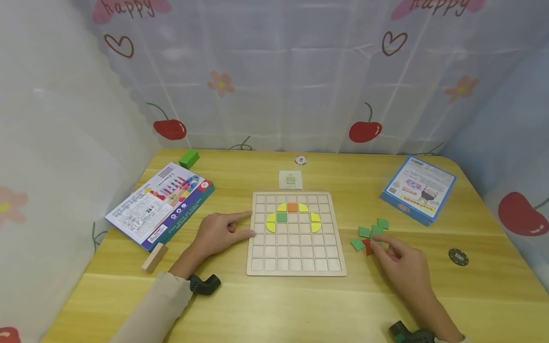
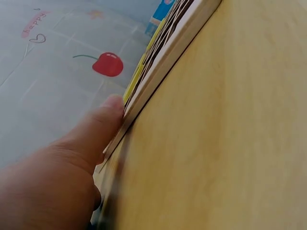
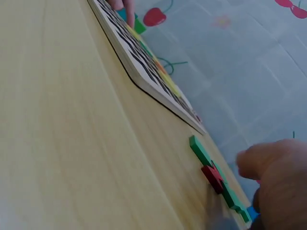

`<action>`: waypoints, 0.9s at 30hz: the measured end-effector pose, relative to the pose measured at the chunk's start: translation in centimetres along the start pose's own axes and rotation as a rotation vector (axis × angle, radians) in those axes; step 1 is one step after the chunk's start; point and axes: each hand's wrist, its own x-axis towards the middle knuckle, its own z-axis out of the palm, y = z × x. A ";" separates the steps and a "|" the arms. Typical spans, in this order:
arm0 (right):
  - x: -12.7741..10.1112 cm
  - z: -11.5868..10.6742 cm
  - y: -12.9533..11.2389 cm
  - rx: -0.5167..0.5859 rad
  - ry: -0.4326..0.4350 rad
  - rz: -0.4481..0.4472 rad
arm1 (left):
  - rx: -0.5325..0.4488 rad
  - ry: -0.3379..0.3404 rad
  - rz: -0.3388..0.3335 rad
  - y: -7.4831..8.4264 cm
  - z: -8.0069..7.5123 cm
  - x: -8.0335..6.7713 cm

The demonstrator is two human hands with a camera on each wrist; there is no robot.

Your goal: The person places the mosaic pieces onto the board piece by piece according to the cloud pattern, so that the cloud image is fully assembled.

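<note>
A pale wooden grid board (image 1: pixel 296 265) lies mid-table. Set in its upper cells are several yellow curved tiles (image 1: pixel 270 226), an orange square tile (image 1: pixel 292 207) and a green square tile (image 1: pixel 281 217). My left hand (image 1: pixel 218 233) rests at the board's left edge, thumb and index finger spread and touching it. To the right of the board my right hand (image 1: pixel 405 269) hovers over a loose group of green square tiles (image 1: pixel 358 245) and a red tile (image 1: pixel 367 247). Its thumb and index fingertips are close together; no tile shows between them in the right wrist view (image 3: pixel 278 177).
A small pattern card (image 1: pixel 290 179) and a white chip (image 1: pixel 301 160) lie beyond the board. On the left are a game box (image 1: pixel 160 205), a green block (image 1: pixel 189 159) and a wooden block (image 1: pixel 154 257). A blue box (image 1: pixel 418 188) and a black chip (image 1: pixel 458 257) lie right.
</note>
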 end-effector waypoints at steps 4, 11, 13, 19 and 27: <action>0.0 -0.5 -0.1 -0.105 -0.159 0.009 | 0.022 -0.001 -0.012 0.3 -0.1 0.1; 0.3 0.3 -0.7 -0.230 -0.164 -0.090 | 0.029 0.007 -0.040 0.5 0.0 0.4; 0.3 0.5 -0.7 -0.244 -0.162 -0.095 | 0.029 0.015 -0.036 0.5 0.1 0.5; 0.3 0.7 -0.7 -0.258 -0.203 -0.104 | 0.029 0.034 -0.026 0.4 0.2 0.4; 0.6 0.7 -0.7 -0.254 -0.257 -0.095 | 0.027 0.035 -0.022 0.5 0.2 0.3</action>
